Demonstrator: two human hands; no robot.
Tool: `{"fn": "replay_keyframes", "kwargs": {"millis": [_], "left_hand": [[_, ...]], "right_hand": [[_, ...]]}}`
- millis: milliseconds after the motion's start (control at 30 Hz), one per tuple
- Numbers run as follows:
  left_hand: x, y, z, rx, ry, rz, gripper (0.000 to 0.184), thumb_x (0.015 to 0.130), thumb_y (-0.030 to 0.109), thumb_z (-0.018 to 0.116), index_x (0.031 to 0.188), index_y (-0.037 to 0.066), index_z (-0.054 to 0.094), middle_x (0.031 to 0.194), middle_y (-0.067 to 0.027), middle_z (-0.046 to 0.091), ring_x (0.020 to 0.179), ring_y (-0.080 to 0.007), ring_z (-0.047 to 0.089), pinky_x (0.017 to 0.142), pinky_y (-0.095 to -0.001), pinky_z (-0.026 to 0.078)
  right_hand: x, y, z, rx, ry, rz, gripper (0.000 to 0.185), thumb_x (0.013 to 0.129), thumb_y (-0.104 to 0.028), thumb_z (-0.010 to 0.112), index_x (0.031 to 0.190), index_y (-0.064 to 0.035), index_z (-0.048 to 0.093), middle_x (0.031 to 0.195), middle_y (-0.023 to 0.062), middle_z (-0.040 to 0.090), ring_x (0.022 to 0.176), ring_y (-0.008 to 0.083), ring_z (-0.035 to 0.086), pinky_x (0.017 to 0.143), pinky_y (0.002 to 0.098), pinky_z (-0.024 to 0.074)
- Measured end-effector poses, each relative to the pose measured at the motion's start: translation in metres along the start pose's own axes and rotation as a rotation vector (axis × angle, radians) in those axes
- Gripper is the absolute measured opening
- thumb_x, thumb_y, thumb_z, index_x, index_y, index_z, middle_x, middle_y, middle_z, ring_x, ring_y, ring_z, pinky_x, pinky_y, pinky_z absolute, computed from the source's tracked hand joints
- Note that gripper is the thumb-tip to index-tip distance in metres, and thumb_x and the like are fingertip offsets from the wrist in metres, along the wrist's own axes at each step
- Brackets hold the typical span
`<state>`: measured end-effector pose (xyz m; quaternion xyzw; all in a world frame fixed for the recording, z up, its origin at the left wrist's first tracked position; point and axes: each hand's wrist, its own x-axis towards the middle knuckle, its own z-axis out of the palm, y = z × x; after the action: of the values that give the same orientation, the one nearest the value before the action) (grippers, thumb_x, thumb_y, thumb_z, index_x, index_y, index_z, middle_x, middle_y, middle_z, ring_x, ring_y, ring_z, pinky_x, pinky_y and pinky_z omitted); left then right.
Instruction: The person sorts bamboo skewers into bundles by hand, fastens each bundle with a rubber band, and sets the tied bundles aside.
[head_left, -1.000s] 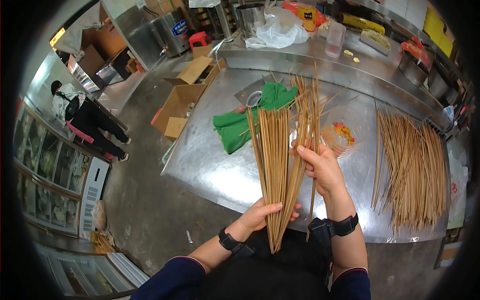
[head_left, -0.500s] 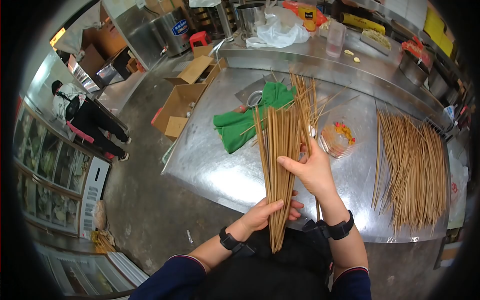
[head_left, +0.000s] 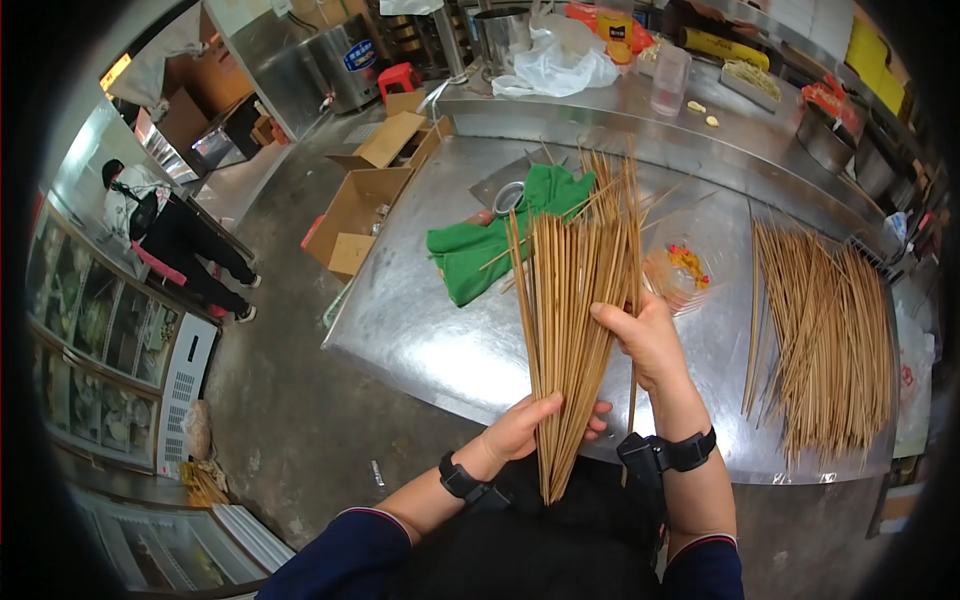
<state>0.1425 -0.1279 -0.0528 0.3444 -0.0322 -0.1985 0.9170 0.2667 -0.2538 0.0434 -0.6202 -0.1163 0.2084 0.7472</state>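
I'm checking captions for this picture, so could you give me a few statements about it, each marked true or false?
1. The left hand grips the bundle near its lower end. True.
2. The right hand lies flat on the table. False: the right hand is raised, its thumb against the bundle.
3. The big pile of sticks lies to the right of both hands. True.
4. The cloth is white. False: the cloth is green.
5. The open box stands on the table. False: the box is on the floor beside the table.
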Motion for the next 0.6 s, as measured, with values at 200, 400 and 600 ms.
{"fn": "replay_keyframes", "kwargs": {"millis": [200,400,600], "left_hand": [[0.003,0.000,0.002,-0.015,-0.055,0.023,0.065,0.091,0.040,0.043,0.135,-0.001,0.021,0.128,-0.0220,0.041,0.110,-0.0294,0.049,0.094,-0.0429,0.040],[0.002,0.005,0.007,0.019,-0.082,-0.012,0.068,0.090,0.041,0.043,0.137,-0.001,0.017,0.129,-0.0214,0.040,0.112,-0.0288,0.048,0.094,-0.0436,0.039],[0.002,0.001,-0.001,-0.061,-0.075,-0.038,0.071,0.087,0.046,0.046,0.135,-0.002,0.024,0.128,-0.0204,0.042,0.111,-0.0290,0.048,0.094,-0.0442,0.039]], "right_hand": [[0.005,0.006,0.012,-0.035,-0.029,-0.230,0.042,0.076,-0.011,0.066,0.112,0.0007,0.050,0.095,0.0060,0.061,0.083,0.0115,0.057,0.072,0.0237,0.0460],[0.008,0.003,0.010,-0.070,-0.042,-0.162,0.040,0.073,-0.009,0.065,0.110,0.0013,0.051,0.094,0.0065,0.061,0.082,0.0125,0.058,0.073,0.0254,0.0467],[0.004,-0.009,-0.004,0.073,-0.110,0.063,0.033,0.072,-0.009,0.063,0.103,-0.0002,0.054,0.085,0.0026,0.060,0.070,0.0076,0.055,0.058,0.0197,0.0426]]}}
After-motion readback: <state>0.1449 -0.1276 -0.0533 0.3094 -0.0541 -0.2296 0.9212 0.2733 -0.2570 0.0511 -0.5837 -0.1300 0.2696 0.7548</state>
